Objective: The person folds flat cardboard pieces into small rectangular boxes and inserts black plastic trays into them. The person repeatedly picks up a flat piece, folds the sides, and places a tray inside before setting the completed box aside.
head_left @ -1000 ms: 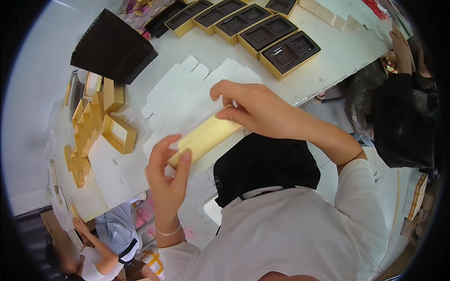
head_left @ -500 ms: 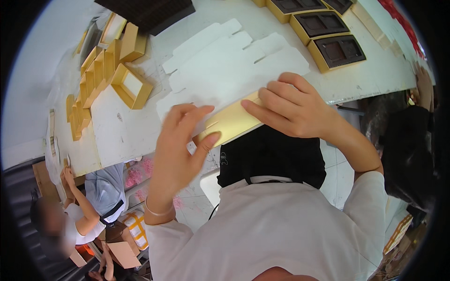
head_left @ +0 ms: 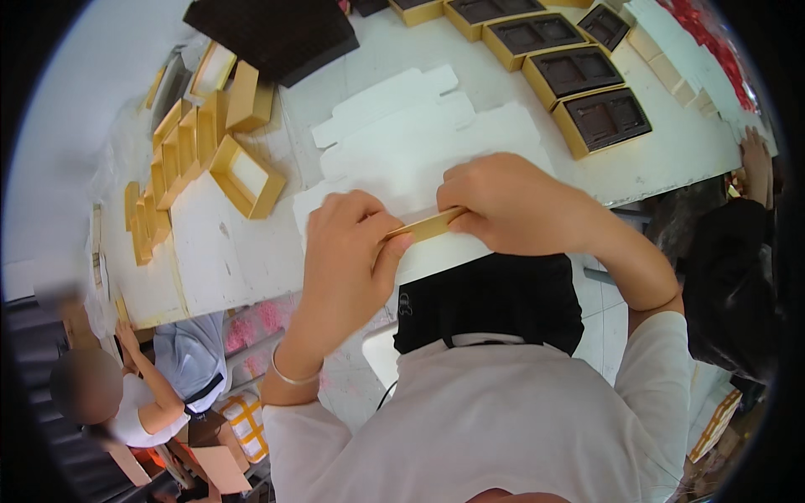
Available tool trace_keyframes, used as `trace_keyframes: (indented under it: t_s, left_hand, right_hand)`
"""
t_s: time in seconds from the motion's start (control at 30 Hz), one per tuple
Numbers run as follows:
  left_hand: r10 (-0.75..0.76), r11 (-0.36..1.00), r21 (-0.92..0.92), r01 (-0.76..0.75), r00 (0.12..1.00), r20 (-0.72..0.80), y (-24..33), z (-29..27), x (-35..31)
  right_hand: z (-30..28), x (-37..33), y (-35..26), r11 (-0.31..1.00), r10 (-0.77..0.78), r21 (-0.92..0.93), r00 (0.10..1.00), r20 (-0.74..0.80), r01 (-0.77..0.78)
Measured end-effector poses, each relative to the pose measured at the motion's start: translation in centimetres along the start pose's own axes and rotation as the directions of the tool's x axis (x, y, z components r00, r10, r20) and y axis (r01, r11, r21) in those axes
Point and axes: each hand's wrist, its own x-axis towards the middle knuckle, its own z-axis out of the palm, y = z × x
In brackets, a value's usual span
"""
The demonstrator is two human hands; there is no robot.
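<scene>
Between my hands, over the near edge of the table, is a gold cardboard piece seen nearly edge-on as a narrow strip. My left hand pinches its left end, thumb on the near side and fingers curled behind. At the right end my right hand grips it with bent fingers and thumb. Much of the piece is hidden by the fingers. Just beyond lie flat white cardboard blanks, overlapping, with cut tabs and slots.
Open gold boxes cluster at the left. Gold boxes with black inserts line the far right. A stack of black trays stands at the back left. Another person sits at lower left; another person's hand rests at the right edge.
The gold piece has turned from showing its broad face to nearly edge-on. My right hand has rolled over and come closer to the left; both now pinch the strip's ends.
</scene>
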Motion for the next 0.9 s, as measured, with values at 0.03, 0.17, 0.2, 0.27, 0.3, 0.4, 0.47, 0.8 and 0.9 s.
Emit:
trace_keyframes:
  t_s: [0.03,0.17,0.2,0.27,0.3,0.4,0.47,0.8,0.9]
  left_hand:
    - [0.058,0.994,0.096,-0.048,0.993,-0.099,0.5,-0.2,0.0]
    - [-0.21,0.886,-0.444,0.134,0.969,-0.128,1.7,-1.0,-2.6]
    - [-0.28,0.739,-0.648,0.182,0.959,-0.049,1.9,-0.3,-2.8]
    - [-0.297,0.39,-0.906,0.164,0.954,0.045,2.5,1.2,-2.2]
    - [-0.326,0.326,-0.941,0.085,0.945,-0.028,3.3,1.6,-1.6]
    - [-0.4,0.423,-0.892,0.162,0.916,-0.023,1.7,1.1,-1.0]
    - [-0.417,0.439,-0.843,0.311,0.902,0.116,-0.4,0.2,-0.3]
    - [0.049,0.708,-0.553,0.439,0.75,0.659,-6.2,-1.2,4.7]
    - [0.154,0.753,-0.59,0.291,0.794,0.588,-5.4,-0.9,5.3]
  right_hand:
    - [0.1,-0.3,-0.1,0.999,-0.018,0.041,0.997,-0.082,0.021]
    - [-0.4,-1.7,-1.1,0.96,0.019,0.26,0.897,-0.442,0.108]
    - [-0.1,-1.9,-2.5,0.932,0.048,0.337,0.871,-0.488,0.137]
    - [2.7,-2.2,-4.5,0.965,-0.121,0.125,0.811,-0.573,0.232]
    - [4.3,-1.9,-5.2,0.961,-0.143,0.123,0.822,-0.551,0.249]
    - [5.9,-1.4,-5.1,0.9,-0.294,0.131,0.8,-0.523,0.416]
    - [5.7,-2.6,-3.7,0.847,-0.449,0.006,0.72,-0.528,0.532]
    - [4.5,-4.6,-1.2,0.902,-0.418,-0.297,0.805,-0.421,0.313]
    - [5.0,-2.5,-2.5,0.968,-0.226,-0.217,0.818,-0.529,0.128]
